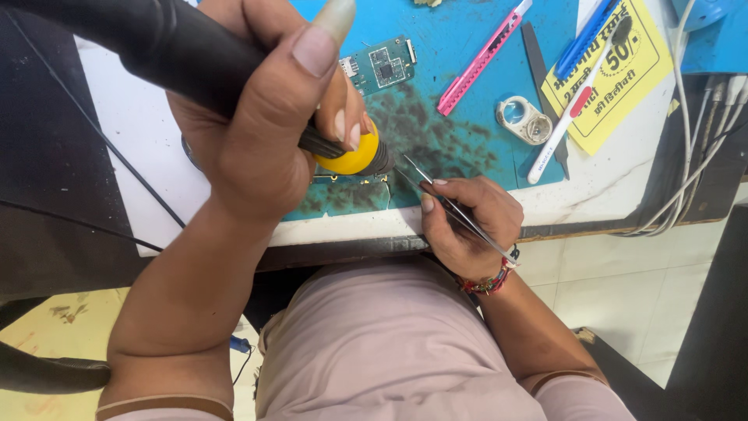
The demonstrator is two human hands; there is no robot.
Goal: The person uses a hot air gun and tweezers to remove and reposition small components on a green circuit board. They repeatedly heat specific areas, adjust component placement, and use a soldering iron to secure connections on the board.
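Here – left hand (257, 117) grips black-yellow tool (354, 156); right hand (467, 222) pinches tweezers (456, 210).

pink cutter (483, 56) | green pcb (383, 65) | yellow card (615, 74) | metal ring (523, 119) | white cables (693, 156)

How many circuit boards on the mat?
2. One small green circuit board lies at the top of the blue mat; another board's edge shows under the left hand. More may be hidden beneath it.

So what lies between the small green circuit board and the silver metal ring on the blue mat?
In the head view, a pink utility knife lies slantwise between the small green circuit board and the silver metal ring.
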